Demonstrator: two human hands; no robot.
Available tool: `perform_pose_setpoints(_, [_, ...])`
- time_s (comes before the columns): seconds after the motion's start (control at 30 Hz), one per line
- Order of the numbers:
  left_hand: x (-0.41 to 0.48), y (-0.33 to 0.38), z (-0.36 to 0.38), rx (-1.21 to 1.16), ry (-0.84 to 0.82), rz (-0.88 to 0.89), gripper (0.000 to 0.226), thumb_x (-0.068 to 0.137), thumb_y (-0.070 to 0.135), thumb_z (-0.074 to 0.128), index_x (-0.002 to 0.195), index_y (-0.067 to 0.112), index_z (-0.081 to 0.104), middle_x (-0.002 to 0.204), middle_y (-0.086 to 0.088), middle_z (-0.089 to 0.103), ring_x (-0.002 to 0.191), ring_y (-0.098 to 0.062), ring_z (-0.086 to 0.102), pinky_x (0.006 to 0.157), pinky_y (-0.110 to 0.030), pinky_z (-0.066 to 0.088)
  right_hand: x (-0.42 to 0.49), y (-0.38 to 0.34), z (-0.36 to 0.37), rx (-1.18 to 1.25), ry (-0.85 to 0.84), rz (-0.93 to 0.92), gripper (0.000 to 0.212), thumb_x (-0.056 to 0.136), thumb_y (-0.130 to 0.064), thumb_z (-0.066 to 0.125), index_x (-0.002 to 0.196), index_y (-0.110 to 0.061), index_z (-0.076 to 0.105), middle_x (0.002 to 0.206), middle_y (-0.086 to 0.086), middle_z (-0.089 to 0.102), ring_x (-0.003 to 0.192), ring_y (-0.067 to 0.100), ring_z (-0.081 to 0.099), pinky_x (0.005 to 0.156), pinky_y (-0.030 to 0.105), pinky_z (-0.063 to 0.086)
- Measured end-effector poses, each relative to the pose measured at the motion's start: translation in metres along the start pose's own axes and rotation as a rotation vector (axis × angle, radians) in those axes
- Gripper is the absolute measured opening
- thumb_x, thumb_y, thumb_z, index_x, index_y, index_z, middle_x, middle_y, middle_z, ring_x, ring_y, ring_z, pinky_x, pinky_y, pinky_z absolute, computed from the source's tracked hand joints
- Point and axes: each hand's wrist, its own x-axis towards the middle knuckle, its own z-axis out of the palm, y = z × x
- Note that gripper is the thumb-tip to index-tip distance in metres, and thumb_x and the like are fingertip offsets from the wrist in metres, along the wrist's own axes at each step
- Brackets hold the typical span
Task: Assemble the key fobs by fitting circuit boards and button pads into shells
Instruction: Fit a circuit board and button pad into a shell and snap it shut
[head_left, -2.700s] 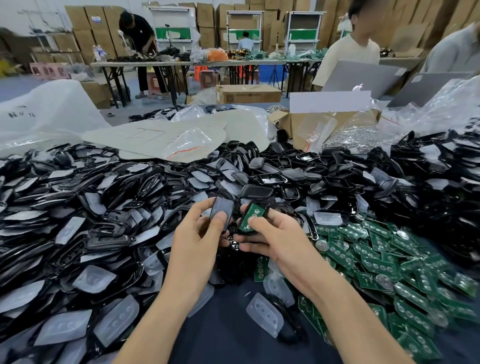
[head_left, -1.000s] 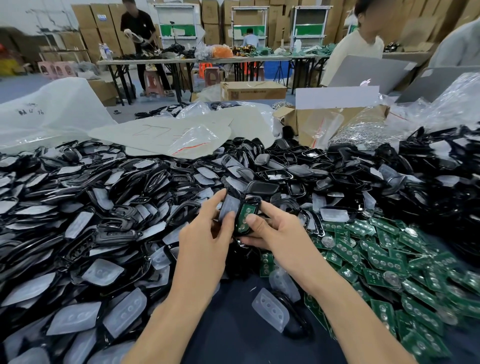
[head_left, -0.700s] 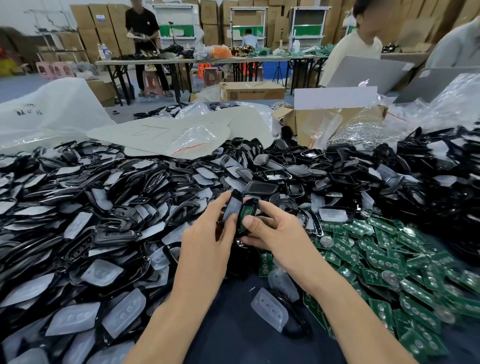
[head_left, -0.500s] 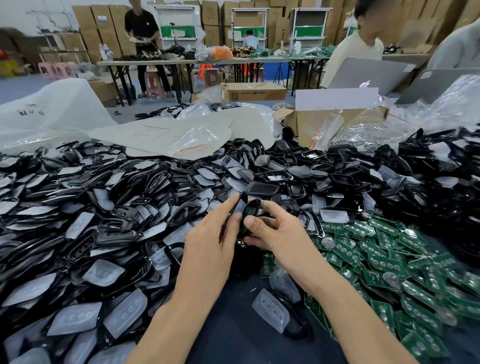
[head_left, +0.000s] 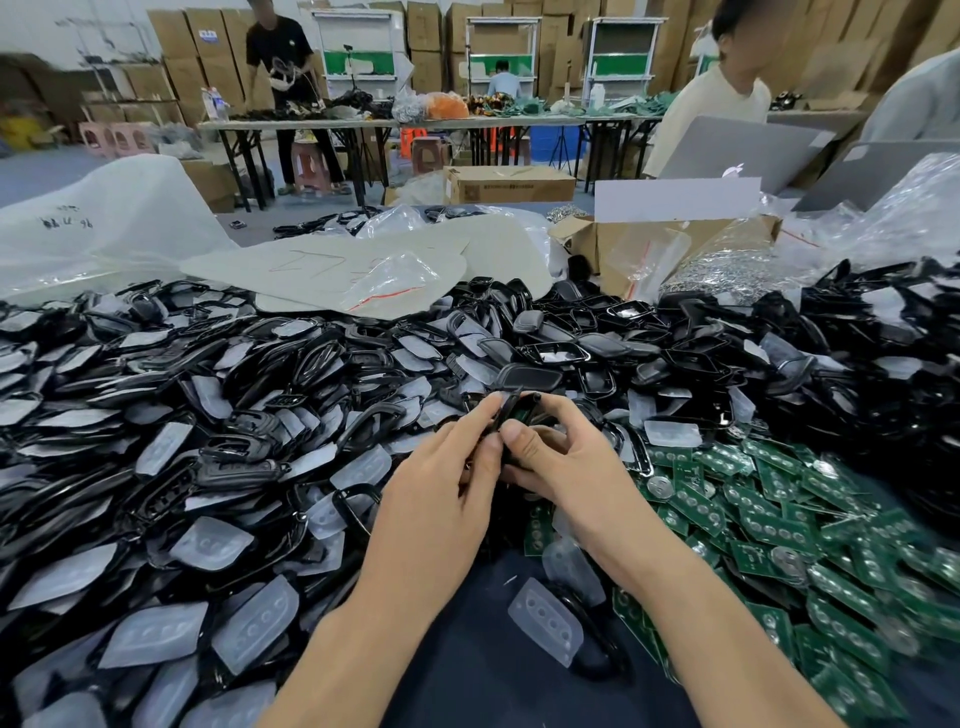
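Both my hands meet at the middle of the table over a black key fob (head_left: 515, 410). My left hand (head_left: 441, 478) pinches its left shell half, and my right hand (head_left: 558, 457) grips the right half, which carries a green circuit board barely visible between them. The two halves stand nearly closed together, edge up. A large heap of black shells and translucent button pads (head_left: 208, 415) covers the left and back. Green circuit boards (head_left: 779, 525) lie piled at the right.
A loose translucent button pad (head_left: 545, 621) lies on the dark table cloth (head_left: 467, 649) near my forearms. Plastic bags (head_left: 337, 270) and an open cardboard box (head_left: 649, 244) sit behind the heap. Other people work at tables further back.
My left hand's shell half has swung against the board-carrying half in my right hand, so the green board is now almost hidden. Both hands stayed at the same spot.
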Motion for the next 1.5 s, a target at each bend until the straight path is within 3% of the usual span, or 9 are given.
perform_pose_setpoints(0.13, [0.001,-0.001,0.0,-0.078,-0.055,-0.063,0.038,0.104,0.041,0.047,0.142,0.044,0.049,0.122,0.024,0.064,0.109,-0.001,0.063,0.091,-0.029,0.055,0.003,0.003,-0.002,0.057,0.011,0.0,0.055,0.079,-0.033,0.078,0.128,-0.015,0.059,0.109,0.017,0.074,0.103,0.024,0.074,0.084,0.031,0.06])
perform_pose_setpoints(0.3, [0.003,0.003,-0.001,-0.269,-0.097,-0.164,0.04,0.101,0.028,0.058,0.129,0.055,0.048,0.116,0.027,0.065,0.105,0.002,0.063,0.085,-0.019,0.053,0.004,0.005,-0.002,0.075,0.036,-0.004,0.068,0.07,-0.044,0.087,0.127,-0.02,0.06,0.106,0.009,0.076,0.105,0.027,0.074,0.086,0.033,0.06])
perform_pose_setpoints(0.5, [0.006,0.002,-0.003,-0.437,-0.149,-0.217,0.045,0.099,0.013,0.062,0.131,0.043,0.052,0.12,0.022,0.068,0.115,0.004,0.06,0.088,-0.015,0.05,0.004,0.005,-0.003,0.045,0.054,-0.019,0.079,0.058,-0.057,0.093,0.124,-0.025,0.062,0.102,0.002,0.074,0.106,0.025,0.073,0.091,0.035,0.059])
perform_pose_setpoints(0.67, [0.007,0.004,-0.006,-0.49,-0.135,-0.24,0.034,0.099,0.021,0.062,0.13,0.035,0.059,0.115,0.023,0.069,0.11,0.009,0.06,0.082,-0.006,0.045,0.002,0.001,-0.001,0.092,0.034,-0.024,0.068,0.066,-0.047,0.092,0.122,-0.02,0.064,0.117,0.021,0.067,0.109,0.026,0.072,0.09,0.033,0.059])
perform_pose_setpoints(1.03, [0.01,0.002,-0.006,-0.594,-0.154,-0.285,0.025,0.091,0.033,0.068,0.116,0.036,0.065,0.106,0.016,0.073,0.098,-0.003,0.069,0.08,-0.02,0.055,-0.001,-0.005,-0.004,0.076,-0.038,-0.039,0.039,0.075,-0.032,0.086,0.11,-0.033,0.069,0.106,0.003,0.073,0.107,0.021,0.072,0.092,0.029,0.056])
perform_pose_setpoints(1.1, [0.009,0.0,-0.006,-0.579,-0.137,-0.289,0.032,0.085,0.042,0.07,0.116,0.039,0.064,0.105,0.012,0.073,0.096,-0.006,0.068,0.081,-0.024,0.056,-0.002,-0.006,-0.003,0.074,-0.047,-0.045,0.035,0.08,-0.025,0.083,0.112,-0.033,0.069,0.106,0.002,0.074,0.107,0.021,0.071,0.093,0.029,0.056])
perform_pose_setpoints(1.23, [0.006,-0.001,-0.002,-0.389,-0.033,-0.221,0.028,0.091,0.032,0.072,0.114,0.042,0.058,0.101,0.022,0.067,0.085,-0.002,0.065,0.073,-0.016,0.05,-0.004,-0.007,0.004,0.21,-0.075,-0.038,0.037,0.084,-0.024,0.072,0.121,-0.025,0.07,0.112,0.003,0.073,0.108,0.016,0.069,0.091,0.025,0.056])
perform_pose_setpoints(1.4, [0.004,-0.003,0.002,-0.091,0.056,-0.012,0.028,0.091,0.032,0.067,0.116,0.035,0.057,0.11,0.023,0.052,0.096,-0.004,0.058,0.077,-0.02,0.048,-0.008,-0.011,0.01,0.381,-0.064,0.0,0.031,0.102,-0.025,0.051,0.125,-0.009,0.064,0.114,0.012,0.075,0.103,0.02,0.073,0.08,0.023,0.058])
perform_pose_setpoints(1.5, [0.006,-0.002,0.002,-0.128,0.088,-0.023,0.026,0.092,0.022,0.071,0.112,0.034,0.061,0.106,0.023,0.054,0.094,0.0,0.057,0.076,-0.012,0.044,-0.008,-0.011,0.009,0.404,-0.047,0.005,0.029,0.101,-0.025,0.049,0.12,-0.01,0.066,0.109,0.012,0.076,0.1,0.02,0.074,0.079,0.024,0.059])
